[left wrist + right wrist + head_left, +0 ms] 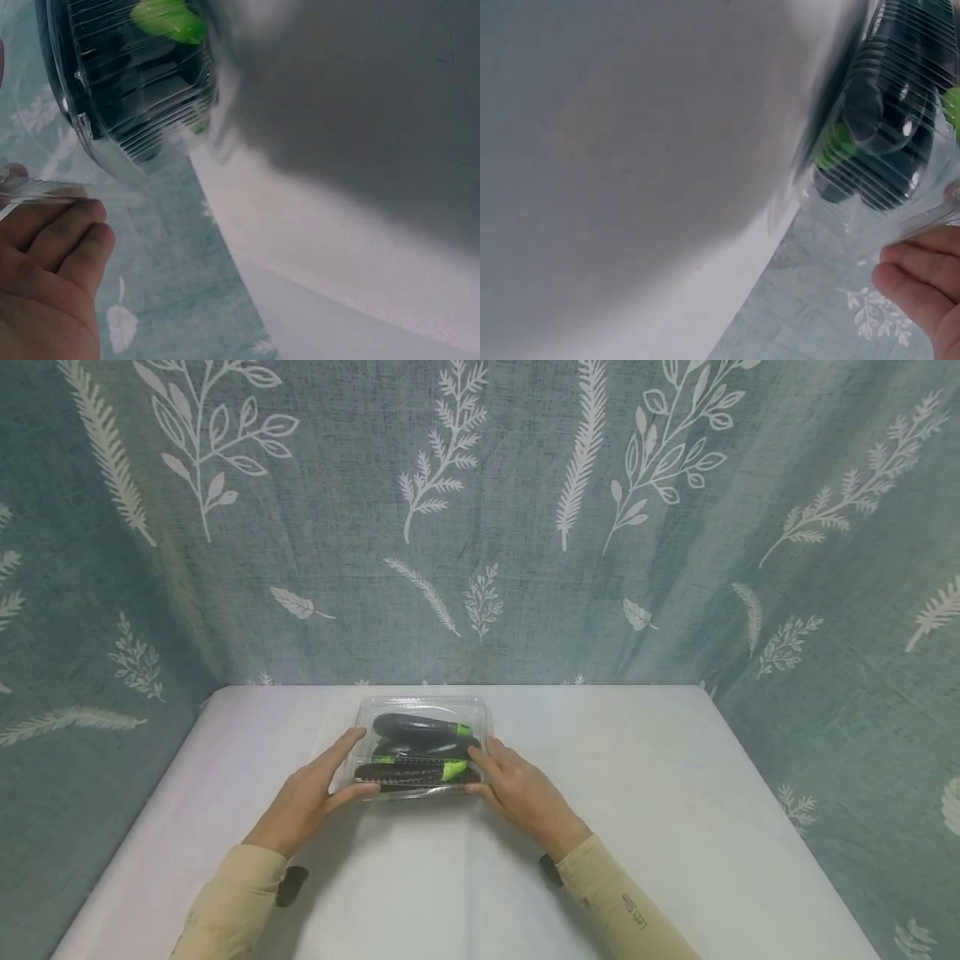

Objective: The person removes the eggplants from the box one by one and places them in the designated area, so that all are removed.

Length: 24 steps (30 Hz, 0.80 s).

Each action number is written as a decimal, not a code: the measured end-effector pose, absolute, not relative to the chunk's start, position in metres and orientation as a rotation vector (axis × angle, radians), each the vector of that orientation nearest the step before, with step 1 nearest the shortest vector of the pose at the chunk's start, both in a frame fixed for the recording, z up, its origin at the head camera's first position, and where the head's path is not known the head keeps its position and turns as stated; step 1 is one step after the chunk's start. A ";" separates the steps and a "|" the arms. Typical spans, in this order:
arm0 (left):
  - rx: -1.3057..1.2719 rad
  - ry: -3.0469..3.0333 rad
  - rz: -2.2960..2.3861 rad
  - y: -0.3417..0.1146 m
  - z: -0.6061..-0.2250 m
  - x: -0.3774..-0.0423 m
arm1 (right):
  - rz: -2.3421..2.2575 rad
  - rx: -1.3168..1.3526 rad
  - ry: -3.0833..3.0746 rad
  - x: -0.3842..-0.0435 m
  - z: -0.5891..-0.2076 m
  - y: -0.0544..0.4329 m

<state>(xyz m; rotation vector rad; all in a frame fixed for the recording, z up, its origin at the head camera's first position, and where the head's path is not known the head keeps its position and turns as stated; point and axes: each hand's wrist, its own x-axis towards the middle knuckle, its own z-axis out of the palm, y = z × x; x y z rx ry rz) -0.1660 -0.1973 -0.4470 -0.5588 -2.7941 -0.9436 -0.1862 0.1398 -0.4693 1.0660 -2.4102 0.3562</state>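
In the head view, a clear plastic clamshell container [422, 700] holds several dark eggplants [420, 729] with bright green caps. My left hand [307, 793] grips its left end, thumb at the near edge and fingers along the side. At the right end my right hand [528, 793] holds it the same way, with one finger over the lid. The left wrist view shows fingers [71, 240] under the projecting plastic rim [52, 191]. Fingers [919, 274] lie beneath the rim at the other end in the right wrist view, where ribbed plastic covers the eggplants [870, 112].
The container is near the far edge of a white table [637, 827]. Behind it and along both sides hangs a blue-green curtain [517, 602] with white leaf prints. Shadows of the container and arms fall on the tabletop. Dark objects show beside both cuffs.
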 end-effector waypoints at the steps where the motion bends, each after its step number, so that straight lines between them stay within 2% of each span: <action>1: -0.555 -2.800 -0.951 -0.197 -0.447 -0.166 | 0.345 1.071 -2.396 -0.187 -0.470 0.140; 10: -0.589 -2.747 -0.939 -0.197 -0.447 -0.168 | 0.223 1.049 -2.283 -0.190 -0.467 0.143; 24: -0.524 -2.773 -1.015 -0.199 -0.450 -0.170 | 0.377 0.989 -2.313 -0.184 -0.459 0.142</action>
